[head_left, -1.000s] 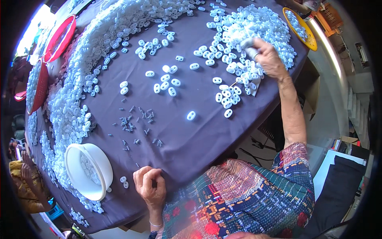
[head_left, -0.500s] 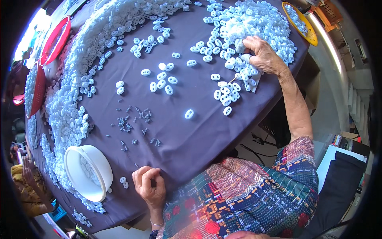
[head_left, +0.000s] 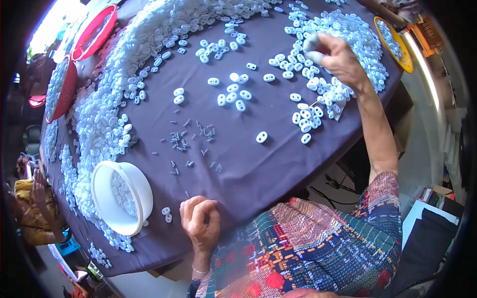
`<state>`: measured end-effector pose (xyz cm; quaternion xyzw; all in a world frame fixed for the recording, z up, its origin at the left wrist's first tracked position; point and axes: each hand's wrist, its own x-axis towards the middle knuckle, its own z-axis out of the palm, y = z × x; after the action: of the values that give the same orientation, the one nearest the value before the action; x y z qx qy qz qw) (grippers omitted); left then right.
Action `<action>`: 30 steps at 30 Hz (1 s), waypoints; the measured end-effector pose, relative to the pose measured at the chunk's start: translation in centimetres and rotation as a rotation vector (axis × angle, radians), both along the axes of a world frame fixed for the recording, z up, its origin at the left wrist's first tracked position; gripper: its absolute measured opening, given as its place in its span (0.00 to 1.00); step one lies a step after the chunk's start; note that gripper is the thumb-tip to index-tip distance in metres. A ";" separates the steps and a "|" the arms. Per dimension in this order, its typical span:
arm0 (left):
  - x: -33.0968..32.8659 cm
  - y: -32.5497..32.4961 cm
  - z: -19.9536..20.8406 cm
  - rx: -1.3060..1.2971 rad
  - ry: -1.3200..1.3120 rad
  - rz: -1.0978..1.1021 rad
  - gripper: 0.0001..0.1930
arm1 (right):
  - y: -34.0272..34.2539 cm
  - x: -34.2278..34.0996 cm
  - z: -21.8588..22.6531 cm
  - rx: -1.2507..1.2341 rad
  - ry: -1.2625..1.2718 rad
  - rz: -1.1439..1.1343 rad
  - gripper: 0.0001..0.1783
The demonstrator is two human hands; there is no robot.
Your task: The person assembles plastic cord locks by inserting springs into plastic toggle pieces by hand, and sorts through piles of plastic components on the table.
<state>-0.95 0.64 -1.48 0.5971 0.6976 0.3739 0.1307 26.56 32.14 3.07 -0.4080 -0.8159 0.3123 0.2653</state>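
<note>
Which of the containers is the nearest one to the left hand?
The white tub, left of the left hand; the red baskets and the yellow tray are clearly farther away.

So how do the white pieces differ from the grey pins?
The white pieces are ovals with two holes; the grey pins are thin rods. The white pieces look bigger than the grey pins. Many white pieces lie heaped; the grey pins lie loosely scattered. Both lie on the dark cloth.
</note>
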 end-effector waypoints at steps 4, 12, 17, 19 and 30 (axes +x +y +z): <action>-0.3 -0.4 -0.1 0.009 0.033 0.024 0.11 | 2.2 -5.0 -1.9 -0.134 0.068 0.109 0.04; -0.1 0.2 -0.3 0.021 0.004 -0.001 0.11 | 1.9 -7.7 -3.0 0.303 -0.204 0.084 0.10; -0.3 -0.4 0.0 -0.001 -0.022 -0.003 0.10 | -3.4 -6.0 -3.2 0.516 -0.093 0.132 0.09; -0.4 -0.4 -0.1 -0.006 0.013 0.000 0.10 | -4.8 -3.4 -3.0 0.620 -0.118 0.072 0.12; 0.0 -0.3 -0.4 0.012 0.025 0.018 0.10 | -6.5 6.7 -5.7 0.786 -0.352 -0.191 0.13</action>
<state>-0.94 0.34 -1.89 0.5963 0.7023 0.3715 0.1151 33.29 25.64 -2.67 -0.3965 -0.8642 -0.1218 0.2850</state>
